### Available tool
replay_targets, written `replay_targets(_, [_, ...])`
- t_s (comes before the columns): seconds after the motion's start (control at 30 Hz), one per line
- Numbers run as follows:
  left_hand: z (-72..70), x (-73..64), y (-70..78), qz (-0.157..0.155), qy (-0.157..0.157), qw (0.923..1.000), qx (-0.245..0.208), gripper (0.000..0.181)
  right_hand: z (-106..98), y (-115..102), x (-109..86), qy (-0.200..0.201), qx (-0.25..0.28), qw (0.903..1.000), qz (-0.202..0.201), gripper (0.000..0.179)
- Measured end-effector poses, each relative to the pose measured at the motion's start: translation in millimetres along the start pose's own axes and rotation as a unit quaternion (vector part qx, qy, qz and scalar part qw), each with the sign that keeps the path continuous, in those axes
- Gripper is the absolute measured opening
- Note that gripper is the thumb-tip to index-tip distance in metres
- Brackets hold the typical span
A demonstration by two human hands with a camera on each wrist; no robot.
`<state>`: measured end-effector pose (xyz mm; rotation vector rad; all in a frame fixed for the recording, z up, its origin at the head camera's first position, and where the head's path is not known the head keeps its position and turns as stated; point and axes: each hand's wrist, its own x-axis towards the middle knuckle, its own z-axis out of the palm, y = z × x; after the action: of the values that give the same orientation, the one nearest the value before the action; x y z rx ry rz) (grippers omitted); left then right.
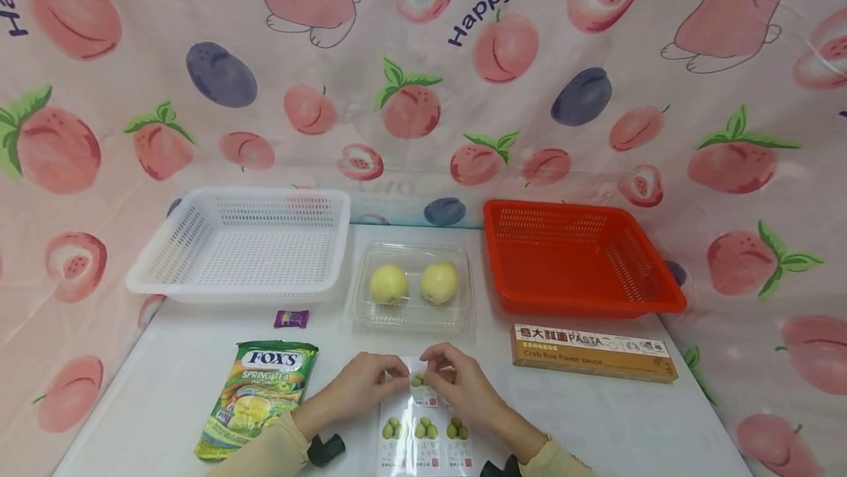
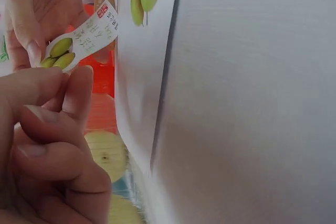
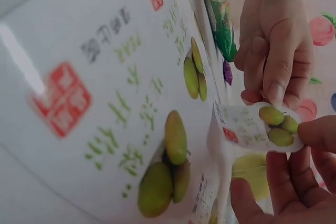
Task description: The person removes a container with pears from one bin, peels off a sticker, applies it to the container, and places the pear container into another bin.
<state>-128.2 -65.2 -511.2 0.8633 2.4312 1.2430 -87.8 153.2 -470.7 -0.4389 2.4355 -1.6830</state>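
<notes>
A small white sticker label with a rounded end, printed with green pears, is held up between both hands. My left hand pinches one edge of its rounded end. On the opposite edge, my right hand pinches it between thumb and finger. Both wrist views show the label lifted free at its printed-text end. Beneath the hands lies a glossy sheet of matching pear labels, flat on the white table. Close up, the sheet shows red seal marks and green writing.
Beyond the hands stands a clear plastic box with two yellow-green pears. White and red baskets flank it. A green FOX'S candy bag and purple wrapped candy lie left; a pasta box lies right.
</notes>
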Motion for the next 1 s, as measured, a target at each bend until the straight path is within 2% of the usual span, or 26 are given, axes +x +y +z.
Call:
replay_targets(0.2, [0.1,-0.9,-0.5,-0.006,0.002,1.0000,-0.003,0.010,2.9,34.9,5.4,0.005,0.013,0.9998,0.013,0.025])
replay_targets(0.3, [-4.0,-0.7,1.7,-0.011,0.013,0.9998,-0.011,0.011,0.8,39.4,5.7,0.023,-0.002,0.9996,0.018,0.026])
replay_targets(0.4, [-9.9,1.9,4.8,-0.004,0.024,0.9995,-0.022,0.011,-2.6,38.8,6.2,0.039,-0.003,0.9991,0.016,0.023])
replay_targets(0.57, [-19.2,10.1,11.7,0.024,0.030,0.9987,-0.033,0.011,-8.3,33.0,7.5,0.031,0.029,0.9990,0.016,0.020])
replay_targets(0.67, [-24.1,15.5,17.3,0.028,0.031,0.9984,-0.037,0.012,-11.8,25.2,9.1,0.035,0.041,0.9984,0.018,0.020])
replay_targets(0.83, [-35.4,27.9,27.3,0.010,0.050,0.9976,-0.048,0.013,-18.2,14.2,19.6,0.083,0.018,0.9963,0.015,0.020])
replay_targets(1.0, [-50.9,49.4,31.5,-0.009,0.075,0.9939,-0.080,0.018,-27.1,5.7,41.0,0.127,0.006,0.9918,0.008,0.022])
